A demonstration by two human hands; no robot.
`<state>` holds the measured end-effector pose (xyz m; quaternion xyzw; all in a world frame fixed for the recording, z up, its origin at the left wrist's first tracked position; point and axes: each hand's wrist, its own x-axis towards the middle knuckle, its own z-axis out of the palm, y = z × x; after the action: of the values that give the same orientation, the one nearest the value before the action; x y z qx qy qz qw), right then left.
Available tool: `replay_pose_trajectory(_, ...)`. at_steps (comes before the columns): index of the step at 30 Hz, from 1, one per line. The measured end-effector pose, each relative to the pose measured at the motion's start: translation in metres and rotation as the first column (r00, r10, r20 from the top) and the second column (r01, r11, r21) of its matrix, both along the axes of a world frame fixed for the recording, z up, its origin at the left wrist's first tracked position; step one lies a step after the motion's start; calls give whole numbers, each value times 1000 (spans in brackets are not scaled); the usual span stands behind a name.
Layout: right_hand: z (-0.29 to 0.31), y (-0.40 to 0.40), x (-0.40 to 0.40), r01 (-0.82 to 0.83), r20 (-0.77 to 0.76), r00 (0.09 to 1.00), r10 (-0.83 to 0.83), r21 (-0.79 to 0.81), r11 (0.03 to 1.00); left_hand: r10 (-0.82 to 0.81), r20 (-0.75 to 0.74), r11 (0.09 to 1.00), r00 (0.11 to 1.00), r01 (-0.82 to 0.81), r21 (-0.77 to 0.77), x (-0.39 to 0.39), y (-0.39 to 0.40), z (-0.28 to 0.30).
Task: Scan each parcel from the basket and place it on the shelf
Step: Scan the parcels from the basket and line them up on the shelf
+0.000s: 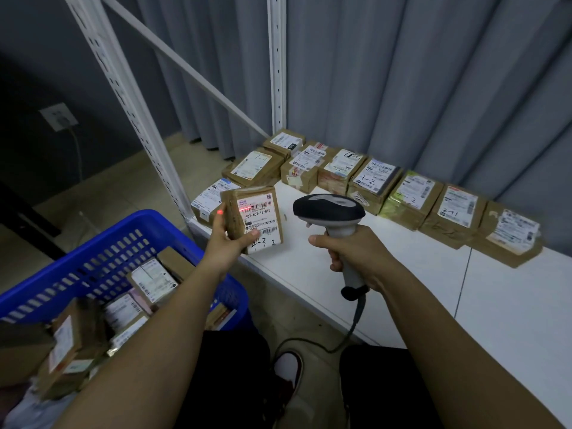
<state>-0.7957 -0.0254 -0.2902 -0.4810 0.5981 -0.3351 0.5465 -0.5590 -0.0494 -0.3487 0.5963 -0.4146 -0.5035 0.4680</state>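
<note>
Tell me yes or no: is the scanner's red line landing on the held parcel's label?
Yes, a red line from the scanner crosses the barcode on the parcel that the left hand holds.

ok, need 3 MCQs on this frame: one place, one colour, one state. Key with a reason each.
1. Where is the parcel marked 4-3?
A. in the left hand, above the shelf edge
B. lying in the basket
C. in the row at the curtain

2. What colour is the basket?
A. grey
B. blue
C. green

3. What is the scanner doing?
A. lying on the shelf
B. hanging by its cable
C. gripped in the right hand, red line across the parcel's barcode

Key: 1 A, fingers and thumb hold its side. 2 B, blue slotted walls. 3 C, fingers wrap the handle.
</note>
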Motion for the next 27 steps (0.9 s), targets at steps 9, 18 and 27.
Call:
replay_pose_trajectory(9,-4,-5,-4,57,38,997,-61,84,995,-37,53,979,998,25,204,-2,-11,-16)
replay_pose_trajectory(18,-20,-23,-20,193,23,979,-201,191,962,-218,289,956,932,143,258,-24,-49,-42)
replay_pose_trajectory(27,-32,-38,-16,190,30,979,-201,221,957,-184,960,918,213,387,90,-24,-46,-62)
